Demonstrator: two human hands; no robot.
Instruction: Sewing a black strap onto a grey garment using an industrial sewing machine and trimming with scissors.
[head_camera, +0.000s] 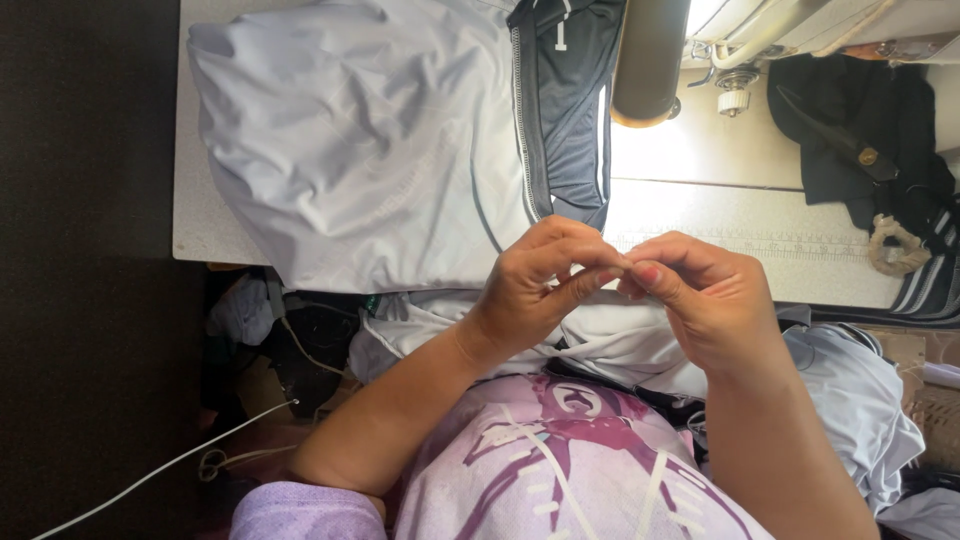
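**Fingertips meet over pale grey fabric at the sewing table's edge**

The left hand (535, 285) and right hand (700, 300) are brought together at the centre of the view, fingertips touching at about the middle point between them. The fingers of both are curled and pinched inward; whatever they nip is too small to make out, so I cannot tell what, if anything, is clamped there. The right thumbnail shows a pinkish tint.

Directly beneath the hands, at 6 o'clock from them, lies a bunched fold of white fabric (610, 345), soft and rumpled, draped off the table edge toward the person's lap. At 10 to 11 o'clock from the hands spreads the light grey jacket (370, 150), a smooth, slightly shiny synthetic cloth full of shallow creases, with a dark zipper (522, 130) running down it and a black mesh-like lining (575, 100) showing at 12 o'clock.

The pale table (720, 215) is flat and brightly lit at 1 o'clock, with a faint ruler strip printed along its front edge. At 2 o'clock sits a heap of black cloth (850, 130), and at 3 o'clock a coil of rough beige cord (893, 245). A white cable (170, 465) trails across the dark floor at 8 o'clock.
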